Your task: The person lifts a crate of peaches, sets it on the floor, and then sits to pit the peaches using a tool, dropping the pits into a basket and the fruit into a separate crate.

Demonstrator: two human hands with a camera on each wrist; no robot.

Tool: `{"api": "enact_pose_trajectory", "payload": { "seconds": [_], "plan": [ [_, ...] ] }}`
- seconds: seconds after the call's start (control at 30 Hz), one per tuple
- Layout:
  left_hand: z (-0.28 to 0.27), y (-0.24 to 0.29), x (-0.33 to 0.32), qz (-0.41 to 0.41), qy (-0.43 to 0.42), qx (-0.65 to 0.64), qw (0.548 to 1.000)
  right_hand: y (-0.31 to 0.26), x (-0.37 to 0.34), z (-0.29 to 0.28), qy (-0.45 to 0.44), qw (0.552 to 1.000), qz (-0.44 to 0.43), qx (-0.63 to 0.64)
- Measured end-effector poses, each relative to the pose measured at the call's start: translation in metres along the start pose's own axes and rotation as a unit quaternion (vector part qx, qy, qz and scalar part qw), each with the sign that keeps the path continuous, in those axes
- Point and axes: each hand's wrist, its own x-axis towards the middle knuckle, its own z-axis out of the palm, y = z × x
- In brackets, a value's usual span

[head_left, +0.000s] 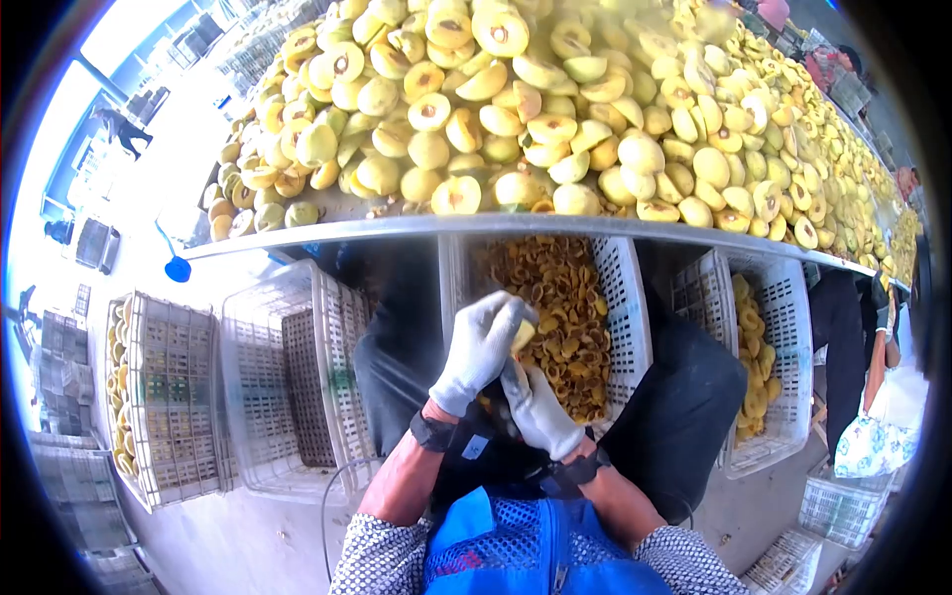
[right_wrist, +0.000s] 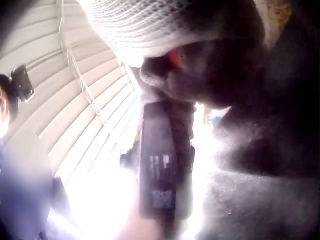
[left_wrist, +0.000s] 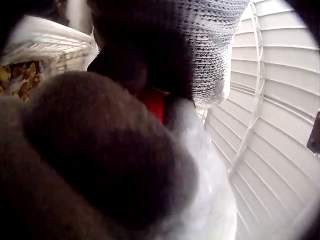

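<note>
Both hands wear white knit gloves and meet in front of the lap, above a crate. In the head view my left hand [head_left: 479, 347] pinches a yellow peach half [head_left: 523, 335] at its fingertips. My right hand [head_left: 542, 409] is just below, fingers curled up against the left fingers and close to the fruit. A small red object [left_wrist: 154, 104] shows among the dark, shadowed fingers in the left wrist view. The right wrist view also has this red piece [right_wrist: 175, 57], under the glove's edge; most of it is hidden, and I cannot tell its kind.
A table edge [head_left: 397, 230] crosses ahead, heaped with peach halves [head_left: 640, 154]. Between the knees stands a crate [head_left: 623, 297] of brown-orange pieces [head_left: 560, 317]. Other crates stand left [head_left: 263, 387] and right [head_left: 783, 387], the right one containing peach halves. Another person's arm [head_left: 878, 367] is at far right.
</note>
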Motion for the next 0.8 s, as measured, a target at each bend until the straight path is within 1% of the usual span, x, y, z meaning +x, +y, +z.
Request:
{"api": "enact_pose_trajectory", "payload": {
  "seconds": [0.03, 0.07, 0.1, 0.13, 0.17, 0.2, 0.23, 0.27, 0.3, 0.33, 0.37, 0.4, 0.43, 0.47, 0.5, 0.53, 0.6, 0.63, 0.67, 0.7, 0.73, 0.77, 0.8],
  "plan": [
    [-0.003, 0.005, 0.001, -0.064, -0.038, -0.047, 0.996, -0.009, -0.007, -0.002, -0.022, 0.994, 0.084, 0.065],
    [-0.004, -0.002, 0.005, -0.008, -0.059, -0.016, 0.998, -0.014, -0.01, -0.005, -0.045, 0.978, 0.162, 0.125],
    [-0.009, -0.001, 0.008, -0.01, -0.111, -0.009, 0.994, -0.013, -0.012, -0.009, -0.1, 0.955, 0.173, 0.218],
    [-0.014, 0.002, 0.011, -0.013, -0.161, 0.0, 0.987, -0.01, -0.014, -0.011, -0.158, 0.921, 0.185, 0.304],
    [-0.017, 0.006, 0.015, -0.03, -0.188, -0.001, 0.982, -0.015, -0.018, -0.008, -0.175, 0.898, 0.192, 0.355],
    [-0.019, 0.009, 0.014, -0.053, -0.213, -0.003, 0.976, -0.014, -0.018, -0.007, -0.182, 0.889, 0.193, 0.373],
    [-0.018, 0.006, 0.015, -0.026, -0.221, -0.003, 0.975, -0.011, -0.018, -0.009, -0.197, 0.879, 0.191, 0.391],
    [-0.015, 0.005, 0.014, -0.054, -0.212, -0.022, 0.975, -0.009, -0.018, -0.011, -0.211, 0.867, 0.19, 0.409],
    [-0.009, 0.006, 0.009, -0.037, -0.167, 0.002, 0.985, -0.012, -0.019, -0.011, -0.194, 0.881, 0.193, 0.386],
    [-0.002, 0.006, 0.005, -0.021, -0.122, 0.026, 0.992, -0.016, -0.018, -0.01, -0.169, 0.911, 0.182, 0.329],
    [0.006, 0.004, 0.0, 0.063, -0.053, 0.022, 0.996, -0.02, -0.018, -0.011, -0.141, 0.937, 0.172, 0.271],
    [0.006, 0.006, -0.002, 0.079, -0.055, 0.072, 0.993, -0.024, -0.02, -0.012, -0.113, 0.957, 0.161, 0.211],
    [0.003, 0.009, -0.004, 0.095, -0.059, 0.123, 0.986, -0.034, -0.023, -0.013, -0.125, 0.951, 0.178, 0.218],
    [0.0, 0.012, -0.005, 0.11, -0.062, 0.173, 0.977, -0.03, -0.021, -0.013, -0.148, 0.937, 0.184, 0.258],
    [-0.006, 0.015, -0.003, 0.08, -0.113, 0.17, 0.976, -0.023, -0.021, -0.013, -0.169, 0.92, 0.192, 0.296],
    [-0.013, 0.021, 0.0, -0.082, -0.183, 0.023, 0.979, -0.017, -0.022, -0.014, -0.191, 0.901, 0.198, 0.334],
    [-0.027, 0.011, 0.008, -0.056, -0.307, -0.082, 0.947, -0.013, -0.025, -0.007, -0.227, 0.877, 0.2, 0.374],
    [-0.031, 0.007, 0.009, -0.066, -0.34, -0.078, 0.935, -0.014, -0.028, -0.003, -0.235, 0.864, 0.205, 0.396],
    [-0.03, 0.004, 0.01, -0.076, -0.337, -0.075, 0.936, -0.014, -0.033, -0.002, -0.24, 0.85, 0.214, 0.418],
    [-0.026, 0.018, 0.007, -0.072, -0.31, -0.022, 0.948, -0.004, -0.032, -0.003, -0.244, 0.837, 0.216, 0.439],
    [-0.021, 0.031, 0.002, -0.077, -0.287, 0.028, 0.954, -0.004, -0.033, -0.003, -0.207, 0.869, 0.21, 0.397],
    [-0.013, 0.023, -0.004, 0.001, -0.23, 0.032, 0.973, -0.006, -0.037, -0.002, -0.193, 0.88, 0.202, 0.385],
    [-0.005, 0.016, -0.007, 0.084, -0.169, 0.038, 0.981, -0.012, -0.035, -0.004, -0.181, 0.892, 0.192, 0.367]
  ]
}}
